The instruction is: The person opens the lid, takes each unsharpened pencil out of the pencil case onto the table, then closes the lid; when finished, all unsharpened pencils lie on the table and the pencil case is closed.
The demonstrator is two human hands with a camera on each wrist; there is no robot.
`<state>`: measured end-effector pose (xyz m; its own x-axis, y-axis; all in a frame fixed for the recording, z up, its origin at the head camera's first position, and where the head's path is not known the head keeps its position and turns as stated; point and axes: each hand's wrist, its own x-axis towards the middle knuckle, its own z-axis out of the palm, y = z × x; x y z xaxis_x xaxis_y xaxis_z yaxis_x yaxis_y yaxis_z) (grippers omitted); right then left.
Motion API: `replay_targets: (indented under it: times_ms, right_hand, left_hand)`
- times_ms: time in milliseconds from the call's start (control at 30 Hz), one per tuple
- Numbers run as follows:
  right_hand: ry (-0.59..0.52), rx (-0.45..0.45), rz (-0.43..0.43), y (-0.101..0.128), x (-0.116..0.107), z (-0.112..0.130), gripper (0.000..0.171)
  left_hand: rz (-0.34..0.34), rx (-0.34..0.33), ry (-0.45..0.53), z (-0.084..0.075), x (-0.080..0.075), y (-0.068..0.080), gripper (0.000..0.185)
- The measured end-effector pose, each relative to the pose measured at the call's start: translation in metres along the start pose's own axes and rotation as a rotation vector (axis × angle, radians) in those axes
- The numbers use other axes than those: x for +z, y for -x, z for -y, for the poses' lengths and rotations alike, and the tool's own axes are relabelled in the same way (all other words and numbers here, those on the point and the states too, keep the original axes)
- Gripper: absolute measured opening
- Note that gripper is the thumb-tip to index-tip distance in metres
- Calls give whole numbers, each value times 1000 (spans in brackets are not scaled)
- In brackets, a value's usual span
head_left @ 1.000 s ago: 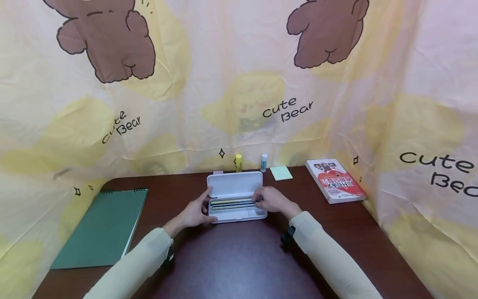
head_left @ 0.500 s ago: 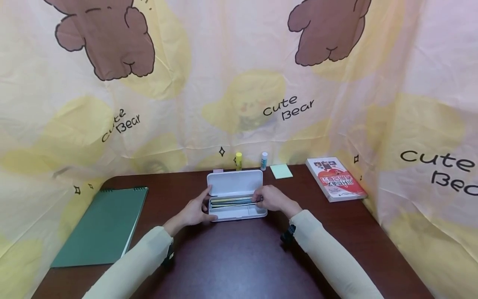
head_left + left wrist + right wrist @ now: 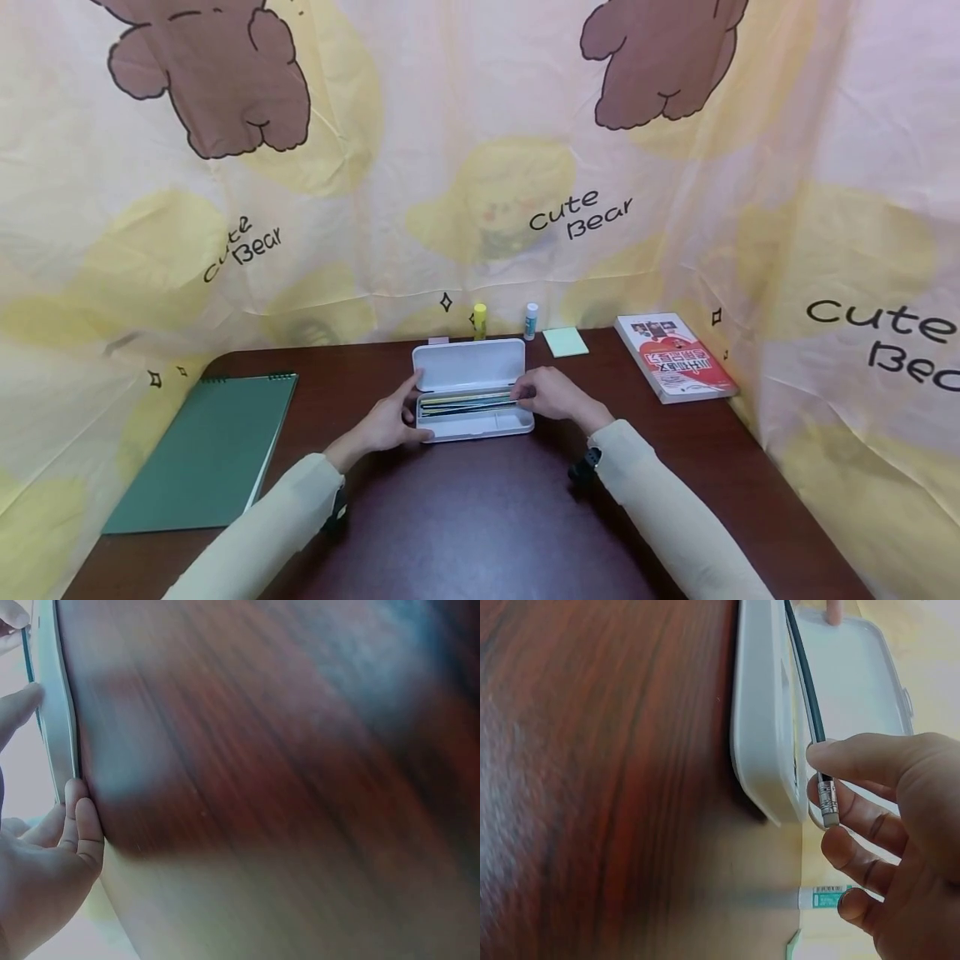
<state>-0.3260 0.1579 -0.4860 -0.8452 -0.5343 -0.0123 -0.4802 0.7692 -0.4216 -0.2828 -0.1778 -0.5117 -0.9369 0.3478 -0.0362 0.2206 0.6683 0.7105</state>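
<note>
A white pencil case (image 3: 457, 430) lies with its lid (image 3: 468, 367) raised at the middle of the table, and several pencils (image 3: 457, 406) fill its rear compartment. My left hand (image 3: 386, 423) grips the left end of the case, thumb at the front edge and forefinger up by the lid. At the right end, my right hand (image 3: 551, 393) pinches a dark pencil (image 3: 810, 697) between thumb and fingers. That pencil's metal band and eraser (image 3: 829, 819) stick out past the fingertips in the right wrist view. Its other end runs over the case toward my left hand.
Behind the case stand a yellow tube (image 3: 480, 322) and a glue stick (image 3: 531, 322), with a pale green sticky-note pad (image 3: 566, 342) beside them. A book (image 3: 675, 358) lies at the right, a green spiral notebook (image 3: 206, 454) at the left. Printed cloth (image 3: 420, 167) surrounds the table.
The case has shifted slightly left with my left hand on it. My right hand, still pinching the pencil, has moved up a little. The head view has tilted slightly.
</note>
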Motion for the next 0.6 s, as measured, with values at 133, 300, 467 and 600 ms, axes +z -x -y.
replay_targets:
  times_ms: [133,300,467,600]
  right_hand:
    - [-14,-16,-19,3,-7,-6,9]
    - [-19,-26,-53,8,-16,-18,8]
    - [-86,69,-47,16,-28,-32,8]
    - [-94,129,-54,22,-39,-44,10]
  left_hand:
    - [2,-7,4,2,-1,1,114]
    - [2,-11,9,4,-2,1,114]
    - [5,-13,12,4,-3,2,113]
    - [6,-20,5,6,-4,2,113]
